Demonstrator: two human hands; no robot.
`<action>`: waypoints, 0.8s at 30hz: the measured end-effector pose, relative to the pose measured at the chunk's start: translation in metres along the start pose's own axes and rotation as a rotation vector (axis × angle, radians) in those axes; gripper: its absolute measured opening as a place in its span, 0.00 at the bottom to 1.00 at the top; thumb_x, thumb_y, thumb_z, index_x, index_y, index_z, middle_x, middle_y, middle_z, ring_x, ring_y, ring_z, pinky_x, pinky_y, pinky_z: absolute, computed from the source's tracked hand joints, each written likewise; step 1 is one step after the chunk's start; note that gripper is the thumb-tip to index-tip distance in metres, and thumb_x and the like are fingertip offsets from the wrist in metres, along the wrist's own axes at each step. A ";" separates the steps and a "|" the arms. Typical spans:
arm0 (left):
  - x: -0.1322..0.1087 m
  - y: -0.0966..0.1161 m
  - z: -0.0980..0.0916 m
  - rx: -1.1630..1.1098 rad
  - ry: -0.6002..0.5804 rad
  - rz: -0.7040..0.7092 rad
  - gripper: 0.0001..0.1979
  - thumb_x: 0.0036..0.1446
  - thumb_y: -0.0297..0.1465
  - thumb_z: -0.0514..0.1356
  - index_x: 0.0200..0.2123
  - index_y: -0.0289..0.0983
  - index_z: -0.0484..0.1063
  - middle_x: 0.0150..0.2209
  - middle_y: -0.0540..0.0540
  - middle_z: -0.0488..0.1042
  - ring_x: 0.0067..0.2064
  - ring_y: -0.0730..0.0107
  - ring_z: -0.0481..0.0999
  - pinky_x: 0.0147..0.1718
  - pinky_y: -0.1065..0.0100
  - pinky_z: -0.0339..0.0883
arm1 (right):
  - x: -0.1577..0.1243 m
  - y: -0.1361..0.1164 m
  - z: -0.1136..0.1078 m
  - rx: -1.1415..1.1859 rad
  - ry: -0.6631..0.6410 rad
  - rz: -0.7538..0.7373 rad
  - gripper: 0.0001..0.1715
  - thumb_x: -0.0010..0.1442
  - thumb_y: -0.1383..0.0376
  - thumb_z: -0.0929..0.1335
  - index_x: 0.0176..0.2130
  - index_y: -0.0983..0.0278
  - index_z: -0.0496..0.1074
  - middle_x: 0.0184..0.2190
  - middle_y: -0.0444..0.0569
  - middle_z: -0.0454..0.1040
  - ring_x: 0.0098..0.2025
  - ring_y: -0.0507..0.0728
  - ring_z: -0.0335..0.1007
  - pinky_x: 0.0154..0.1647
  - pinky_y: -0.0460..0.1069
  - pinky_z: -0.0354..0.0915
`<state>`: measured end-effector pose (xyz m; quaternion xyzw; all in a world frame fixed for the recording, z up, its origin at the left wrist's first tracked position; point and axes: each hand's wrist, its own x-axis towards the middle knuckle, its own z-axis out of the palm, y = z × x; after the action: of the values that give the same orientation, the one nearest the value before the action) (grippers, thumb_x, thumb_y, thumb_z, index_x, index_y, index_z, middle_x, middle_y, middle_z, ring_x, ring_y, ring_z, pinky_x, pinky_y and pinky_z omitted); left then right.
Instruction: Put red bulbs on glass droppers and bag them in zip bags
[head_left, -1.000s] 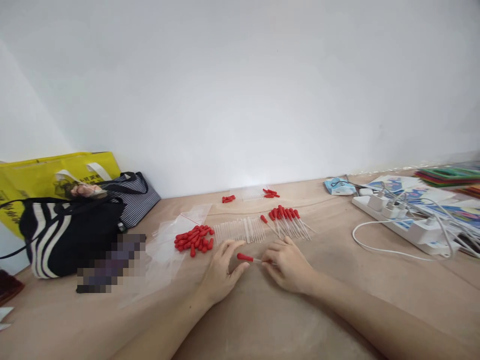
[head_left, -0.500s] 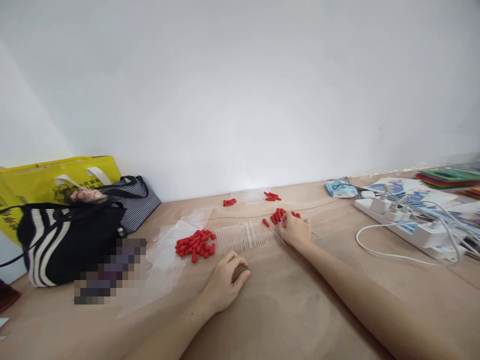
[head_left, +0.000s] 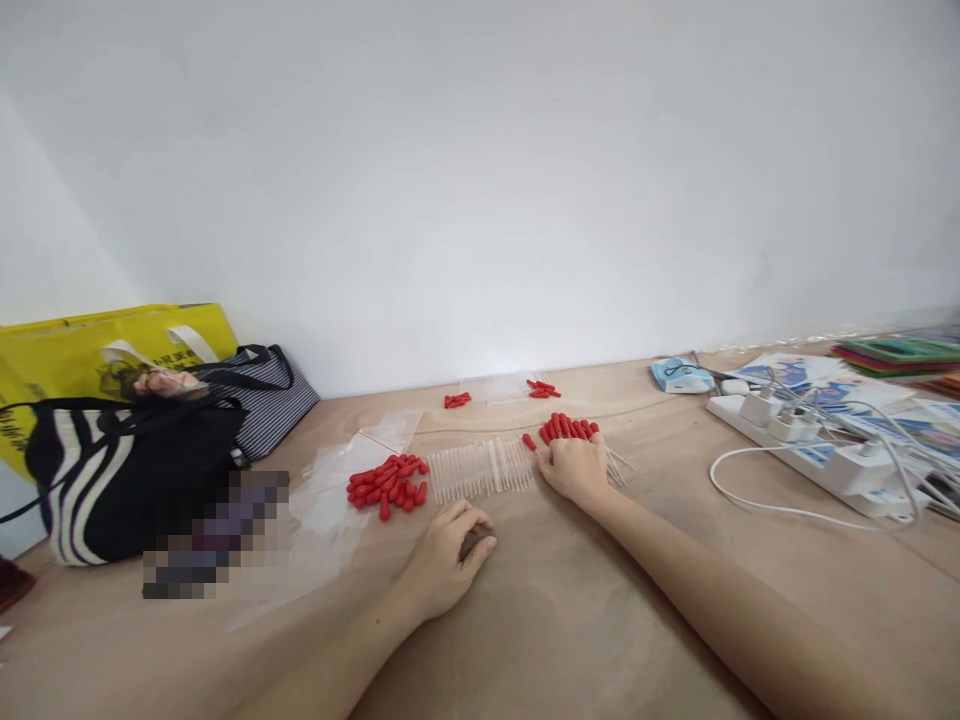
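Two hands [head_left: 442, 565], three bags [head_left: 180, 490], one power strip [head_left: 731, 412], one face mask [head_left: 682, 376].
Three heaps of red dropper bulbs [head_left: 387, 482], one near row of glass tubes [head_left: 480, 470], one cluster of red-capped droppers [head_left: 568, 428]; pieces overlap too much to count.

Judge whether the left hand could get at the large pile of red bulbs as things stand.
Probably yes: the left hand looks empty and lies close to the large pile of red bulbs, with nothing visible between; the right hand is away at the red-topped tubes.
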<state>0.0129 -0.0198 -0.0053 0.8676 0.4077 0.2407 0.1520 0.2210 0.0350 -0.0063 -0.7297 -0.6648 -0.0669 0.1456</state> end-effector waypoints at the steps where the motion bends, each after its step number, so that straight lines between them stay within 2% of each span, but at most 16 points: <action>1: 0.000 0.000 0.000 -0.004 0.000 -0.002 0.05 0.53 0.28 0.53 0.32 0.36 0.68 0.33 0.46 0.68 0.35 0.67 0.69 0.35 0.66 0.63 | 0.001 -0.001 0.001 -0.004 -0.004 0.007 0.20 0.56 0.60 0.58 0.26 0.67 0.73 0.26 0.57 0.74 0.31 0.59 0.68 0.44 0.56 0.43; 9: 0.000 0.001 -0.001 -0.028 -0.004 -0.014 0.05 0.53 0.28 0.53 0.32 0.36 0.68 0.33 0.46 0.68 0.35 0.67 0.69 0.35 0.65 0.64 | 0.009 0.001 0.004 -0.005 0.004 0.055 0.21 0.56 0.61 0.57 0.27 0.69 0.73 0.27 0.58 0.75 0.32 0.60 0.68 0.45 0.56 0.43; 14: 0.000 -0.001 0.000 -0.042 0.005 0.001 0.05 0.53 0.29 0.53 0.32 0.37 0.68 0.33 0.46 0.68 0.34 0.67 0.69 0.35 0.66 0.64 | 0.009 -0.003 0.002 0.031 0.003 0.045 0.20 0.56 0.59 0.57 0.28 0.66 0.73 0.28 0.55 0.75 0.33 0.59 0.68 0.43 0.55 0.45; 18: 0.000 0.000 -0.001 -0.042 -0.001 -0.011 0.05 0.53 0.29 0.53 0.32 0.37 0.68 0.33 0.46 0.68 0.35 0.67 0.69 0.35 0.66 0.64 | 0.014 -0.015 0.000 0.079 -0.071 0.060 0.19 0.54 0.57 0.58 0.29 0.65 0.73 0.29 0.55 0.75 0.35 0.60 0.68 0.43 0.55 0.45; 24: -0.001 0.001 0.000 -0.035 0.003 -0.003 0.05 0.53 0.29 0.53 0.32 0.37 0.68 0.33 0.46 0.69 0.35 0.67 0.69 0.35 0.66 0.63 | 0.025 -0.028 0.004 0.096 -0.153 0.112 0.15 0.51 0.61 0.61 0.31 0.68 0.72 0.30 0.58 0.74 0.35 0.61 0.69 0.40 0.56 0.47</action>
<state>0.0128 -0.0214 -0.0054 0.8638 0.4051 0.2489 0.1668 0.1950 0.0619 0.0002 -0.7610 -0.6344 0.0292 0.1325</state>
